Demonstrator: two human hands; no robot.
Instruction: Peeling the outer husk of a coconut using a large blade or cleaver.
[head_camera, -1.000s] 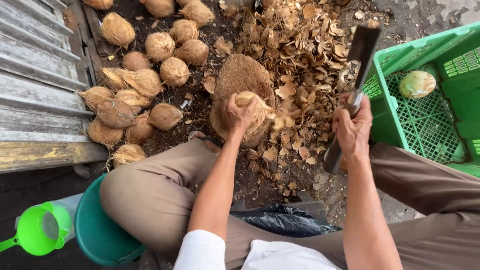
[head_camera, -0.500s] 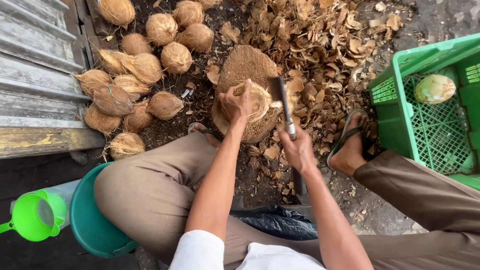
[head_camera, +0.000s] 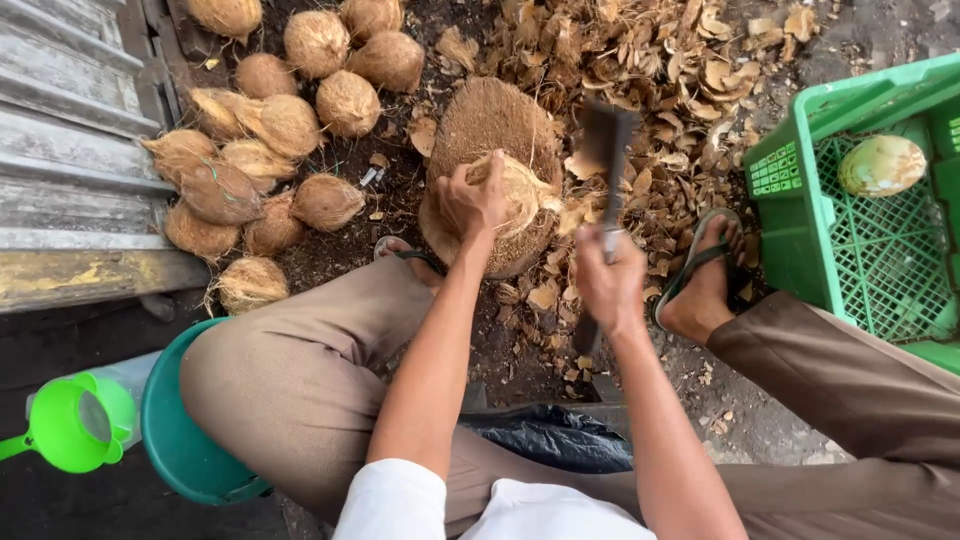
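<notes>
Left of the chopping block (head_camera: 478, 120): pile of husked coconuts (head_camera: 262, 160) packed close, backed by grey boards (head_camera: 70, 150); no way through. Right: green crate (head_camera: 800, 215) walls off that side, sandalled foot (head_camera: 705, 280) just before it. Beyond the block, loose husk chips (head_camera: 660, 60) cover the ground. Narrow bare dirt between the knees.

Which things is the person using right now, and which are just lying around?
In use:
- left hand holding a coconut
- right hand gripping a cleaver
- round block under the coconut

Lying about:
- pile of husked coconuts
- shell chips
- green crate with one peeled coconut
- teal bucket
- green funnel
</notes>
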